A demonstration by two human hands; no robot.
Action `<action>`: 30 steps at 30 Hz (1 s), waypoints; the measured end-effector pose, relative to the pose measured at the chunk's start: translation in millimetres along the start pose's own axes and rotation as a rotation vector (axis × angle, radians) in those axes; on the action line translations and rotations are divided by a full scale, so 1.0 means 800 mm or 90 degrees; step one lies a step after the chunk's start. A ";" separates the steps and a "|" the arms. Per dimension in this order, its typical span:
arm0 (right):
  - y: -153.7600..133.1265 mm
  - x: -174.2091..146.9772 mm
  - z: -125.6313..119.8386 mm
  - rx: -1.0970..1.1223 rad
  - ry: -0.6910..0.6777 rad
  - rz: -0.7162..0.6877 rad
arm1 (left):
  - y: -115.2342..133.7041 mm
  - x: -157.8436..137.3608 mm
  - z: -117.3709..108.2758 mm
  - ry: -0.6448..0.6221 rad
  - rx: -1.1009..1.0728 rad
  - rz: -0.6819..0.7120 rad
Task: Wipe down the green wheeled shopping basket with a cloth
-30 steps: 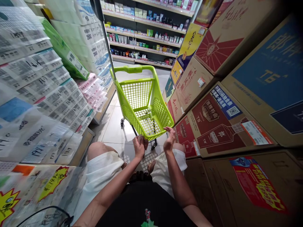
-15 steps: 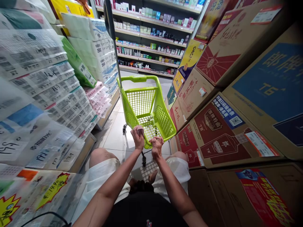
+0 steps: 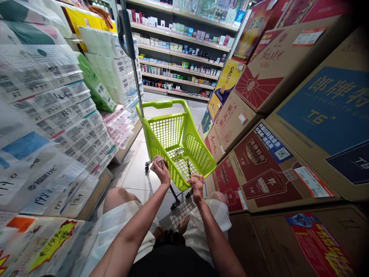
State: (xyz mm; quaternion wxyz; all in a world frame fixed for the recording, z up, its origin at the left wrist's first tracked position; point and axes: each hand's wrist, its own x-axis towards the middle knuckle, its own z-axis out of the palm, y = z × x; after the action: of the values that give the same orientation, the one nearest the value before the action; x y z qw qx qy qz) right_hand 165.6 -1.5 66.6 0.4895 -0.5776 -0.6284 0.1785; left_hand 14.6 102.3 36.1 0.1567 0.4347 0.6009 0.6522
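Observation:
A lime-green plastic shopping basket cart [image 3: 167,127] stands on wheels in front of my knees, with nothing in its mesh basket. My left hand [image 3: 160,169] is closed on the near left part of the basket's rim. Around the rim at the near right corner curl the fingers of my right hand [image 3: 197,187]. A tall dark pull handle [image 3: 127,36] rises from the cart's far left corner.
Wrapped tissue packs [image 3: 63,92] are stacked high on the left. Printed cardboard cartons [image 3: 265,161] form a wall on the right, close to the cart. Shelves of small boxed goods [image 3: 184,46] stand across the far end. Pale floor tiles [image 3: 134,163] run between.
The cart has turned, its near end swinging right and closer to me. Both hands have moved with it, the left slightly left, the right slightly right and down.

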 end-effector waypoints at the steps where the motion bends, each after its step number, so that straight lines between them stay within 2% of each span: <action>1: 0.002 0.001 -0.002 0.004 -0.001 -0.001 | 0.003 0.009 0.000 -0.029 0.003 0.033; 4: 0.007 0.006 -0.006 0.013 -0.002 0.004 | 0.009 0.033 -0.004 -0.257 0.010 0.208; 5: 0.010 0.008 -0.008 0.018 -0.004 0.006 | 0.009 0.041 -0.006 -0.290 0.018 0.234; 6: 0.013 0.011 -0.009 0.025 -0.006 0.008 | 0.008 0.051 -0.007 -0.276 0.029 0.228; 9: 0.027 0.022 -0.018 0.044 -0.021 -0.002 | 0.002 0.083 -0.011 -0.090 0.062 0.123; 10: 0.033 0.027 -0.022 0.046 -0.024 -0.008 | 0.001 0.091 -0.013 -0.066 0.067 0.107; 11: 0.038 0.032 -0.026 0.042 -0.024 -0.014 | -0.001 0.097 -0.016 -0.086 0.067 0.115; 14: 0.046 0.049 -0.031 -0.034 -0.023 -0.030 | -0.005 0.104 -0.025 -0.254 0.057 0.209; 15: 0.044 0.055 -0.029 -0.081 -0.017 -0.037 | -0.006 0.105 -0.027 -0.265 0.057 0.221; 19: 0.014 0.076 -0.001 -0.245 0.018 -0.081 | -0.008 0.112 -0.022 -0.091 0.070 0.156; 20: 0.006 0.080 0.010 -0.259 0.012 -0.091 | -0.009 0.114 -0.019 -0.087 0.063 0.153; 23: -0.005 0.088 0.036 -0.289 0.019 -0.099 | -0.015 0.126 -0.016 -0.152 0.034 0.163; 24: -0.004 0.090 0.040 -0.296 0.022 -0.100 | -0.018 0.134 -0.019 -0.145 0.035 0.144; 25: 0.000 0.091 0.042 -0.302 0.023 -0.104 | -0.020 0.145 -0.024 -0.110 0.044 0.109; 28: 0.011 0.092 0.038 -0.313 0.006 -0.124 | -0.028 0.180 -0.047 0.075 0.083 -0.008; 30: 0.014 0.089 0.033 -0.315 0.001 -0.132 | -0.036 0.191 -0.060 0.154 0.081 -0.036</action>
State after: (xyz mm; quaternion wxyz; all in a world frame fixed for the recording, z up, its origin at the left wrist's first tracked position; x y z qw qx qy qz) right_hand 160.3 74.4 74.5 0.3499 -0.6125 -0.7081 -0.0320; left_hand -118.4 189.2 72.5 0.0738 0.3446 0.6677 0.6557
